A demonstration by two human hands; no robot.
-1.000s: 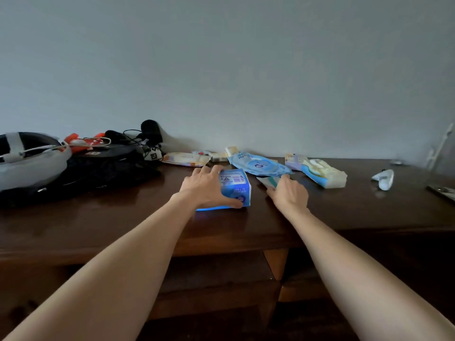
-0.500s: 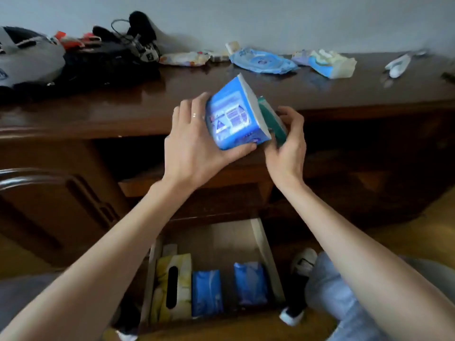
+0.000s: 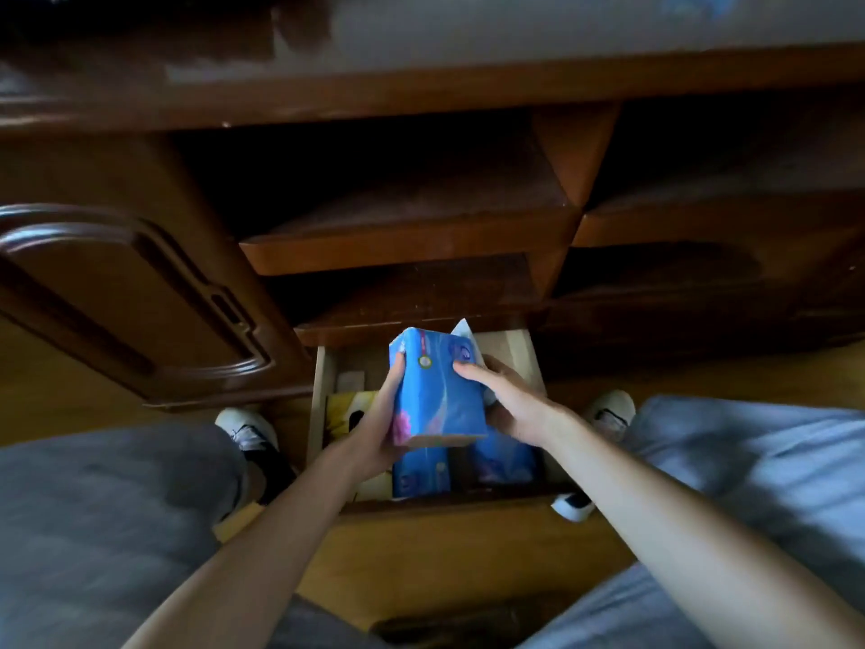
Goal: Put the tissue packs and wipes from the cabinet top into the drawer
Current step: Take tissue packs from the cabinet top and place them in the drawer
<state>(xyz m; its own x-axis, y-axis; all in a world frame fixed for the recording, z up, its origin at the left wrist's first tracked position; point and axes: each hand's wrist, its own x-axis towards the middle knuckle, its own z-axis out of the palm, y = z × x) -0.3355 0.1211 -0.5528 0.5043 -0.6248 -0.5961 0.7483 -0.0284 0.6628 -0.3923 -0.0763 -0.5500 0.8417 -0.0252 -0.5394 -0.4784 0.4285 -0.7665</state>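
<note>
A: What is filling the view, starting with the biggest thing?

B: A dark wooden cabinet (image 3: 421, 189) is spanning the whole upper half, its glossy top running along the upper edge. Below its open shelves, a pale-walled drawer (image 3: 321, 405) is standing pulled out toward the person, who is crouching with both knees in grey trousers either side of it.

A: What is lying in the drawer?

B: A yellow tissue box (image 3: 348, 414) is sitting at the left, and two blue tissue packs (image 3: 421, 475) are lying side by side at the front, partly hidden.

A: And the hands?

B: They are close together above the drawer. The left hand (image 3: 379, 437) is gripping a tall blue tissue pack (image 3: 435, 391) by its left side and bottom corner. The right hand (image 3: 508, 402) is pressing fingers on the pack's right face while holding a second, smaller packet (image 3: 463, 334), mostly hidden behind it; only a white corner is showing.

A: Which step is this?

B: I judge the lowering step: both items are hovering over the drawer, not yet in. The next move likely calls for tipping the pack into the free space at the back.
</note>
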